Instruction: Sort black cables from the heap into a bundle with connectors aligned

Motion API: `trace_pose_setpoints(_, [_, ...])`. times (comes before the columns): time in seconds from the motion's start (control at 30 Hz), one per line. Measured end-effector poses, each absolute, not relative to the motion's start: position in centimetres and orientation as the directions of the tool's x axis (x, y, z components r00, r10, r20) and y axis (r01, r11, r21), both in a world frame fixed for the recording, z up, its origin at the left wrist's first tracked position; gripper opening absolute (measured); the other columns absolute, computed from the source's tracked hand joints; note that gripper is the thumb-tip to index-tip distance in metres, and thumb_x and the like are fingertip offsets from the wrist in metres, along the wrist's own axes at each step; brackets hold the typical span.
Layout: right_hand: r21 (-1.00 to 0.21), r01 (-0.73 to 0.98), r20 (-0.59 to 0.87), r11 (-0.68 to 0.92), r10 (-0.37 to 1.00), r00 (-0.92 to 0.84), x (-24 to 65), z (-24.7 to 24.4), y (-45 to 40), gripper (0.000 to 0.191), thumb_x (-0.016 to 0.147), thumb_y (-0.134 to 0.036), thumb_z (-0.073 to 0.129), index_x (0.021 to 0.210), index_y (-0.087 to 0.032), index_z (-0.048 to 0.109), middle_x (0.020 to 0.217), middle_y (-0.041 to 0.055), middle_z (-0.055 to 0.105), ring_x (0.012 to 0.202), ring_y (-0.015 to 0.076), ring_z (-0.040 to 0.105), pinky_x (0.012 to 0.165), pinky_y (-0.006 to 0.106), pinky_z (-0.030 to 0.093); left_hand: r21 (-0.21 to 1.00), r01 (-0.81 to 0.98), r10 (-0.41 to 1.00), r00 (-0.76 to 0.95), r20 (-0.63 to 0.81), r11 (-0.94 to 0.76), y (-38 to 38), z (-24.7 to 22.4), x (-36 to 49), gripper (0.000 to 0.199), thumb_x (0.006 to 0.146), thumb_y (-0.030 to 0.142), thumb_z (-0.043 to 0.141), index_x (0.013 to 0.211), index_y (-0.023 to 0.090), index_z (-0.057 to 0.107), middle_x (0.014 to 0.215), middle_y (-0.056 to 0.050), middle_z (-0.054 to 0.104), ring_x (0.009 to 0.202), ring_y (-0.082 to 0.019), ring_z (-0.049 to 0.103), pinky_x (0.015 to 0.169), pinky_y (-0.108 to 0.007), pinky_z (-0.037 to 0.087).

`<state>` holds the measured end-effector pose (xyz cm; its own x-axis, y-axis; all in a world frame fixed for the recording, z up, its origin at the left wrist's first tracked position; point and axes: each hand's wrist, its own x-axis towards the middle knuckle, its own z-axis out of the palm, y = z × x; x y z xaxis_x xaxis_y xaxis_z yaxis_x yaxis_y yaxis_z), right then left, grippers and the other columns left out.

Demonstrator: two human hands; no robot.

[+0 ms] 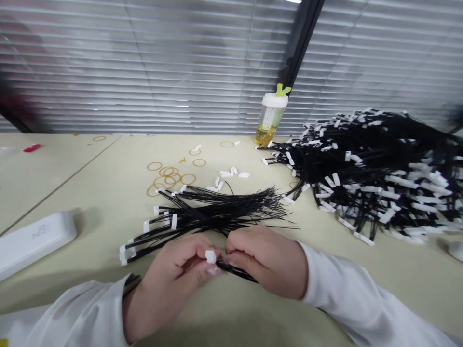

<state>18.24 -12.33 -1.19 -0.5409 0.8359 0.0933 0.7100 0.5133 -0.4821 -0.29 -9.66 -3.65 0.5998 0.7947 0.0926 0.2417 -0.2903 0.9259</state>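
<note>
Between thumb and fingers, my left hand (181,272) grips a white plastic connector (211,256) at the end of some thin black wires (238,273). Close beside it, my right hand (265,260) is closed on those same wires, just right of the connector; its fingertips are partly hidden. Just beyond both hands lies a loose bundle of black wires (213,212), with white connectors (146,226) at its left ends and bare tips fanning out to the right.
A large heap of black wires with white connectors (376,173) fills the right side. Behind the bundle are rubber bands (170,177) and small loose white connectors (234,171). A bottle with yellow liquid (268,120) stands by the blinds. At left are a white case (36,243) and a red piece (32,148).
</note>
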Motion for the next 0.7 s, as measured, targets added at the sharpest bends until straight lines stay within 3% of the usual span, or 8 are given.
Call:
trace_pose_setpoints(0.17, [-0.229,0.8,0.154,0.554,0.833,-0.532,18.3,-2.7,-12.4,0.019,0.087,-0.027,0.038,0.076,-0.017,0.05,0.06,-0.0011,0.055,0.051,0.0105,0.043,0.048,0.025,0.019,0.975,0.214,0.773,0.607,-0.185,0.065,-9.6,-3.1,0.4,0.018,0.075,0.029,0.053,0.063,0.016,0.049,0.064,0.0,0.054,0.058,-0.013,0.057,0.057,-0.024,0.045])
trace_pose_setpoints(0.33, [0.098,0.812,0.25,0.576,0.775,-0.58,18.6,-2.7,-12.0,0.016,0.081,-0.021,0.044,0.066,-0.018,0.047,0.059,0.0005,0.051,0.055,0.0137,0.043,0.052,0.029,0.02,0.974,0.182,0.758,0.615,-0.22,0.135,-9.3,-3.4,0.6,0.023,0.077,0.034,0.052,0.065,0.016,0.045,0.06,0.002,0.054,0.055,-0.01,0.055,0.055,-0.021,0.044])
trace_pose_setpoints(0.53, [0.381,0.877,0.38,0.292,0.816,-0.436,21.9,0.7,-11.6,0.015,0.074,-0.009,0.047,0.061,-0.017,0.049,0.057,0.0029,0.049,0.055,0.0151,0.043,0.052,0.029,0.023,0.963,0.142,0.753,0.602,-0.267,0.228,-9.2,-3.7,0.6,0.026,0.076,0.038,0.054,0.069,0.014,0.047,0.061,0.004,0.05,0.052,-0.009,0.057,0.052,-0.021,0.044])
trace_pose_setpoints(0.6, [0.335,0.921,0.521,0.197,0.776,-0.356,23.0,1.4,-11.6,0.012,0.076,-0.013,0.047,0.066,-0.017,0.053,0.055,0.0028,0.051,0.052,0.014,0.044,0.049,0.028,0.025,0.961,0.139,0.757,0.592,-0.275,0.24,-9.2,-3.7,0.6,0.027,0.075,0.039,0.054,0.07,0.014,0.048,0.061,0.004,0.05,0.05,-0.009,0.056,0.05,-0.02,0.044])
trace_pose_setpoints(0.7, [0.013,0.98,0.714,0.199,0.685,-0.148,23.7,1.6,-11.5,0.01,0.078,-0.017,0.049,0.083,-0.017,0.058,0.067,0.0034,0.059,0.059,0.0129,0.052,0.051,0.025,0.036,0.96,0.126,0.76,0.589,-0.277,0.252,-9.2,-3.7,0.6,0.029,0.075,0.041,0.055,0.069,0.013,0.049,0.06,0.004,0.05,0.048,-0.008,0.056,0.049,-0.019,0.043])
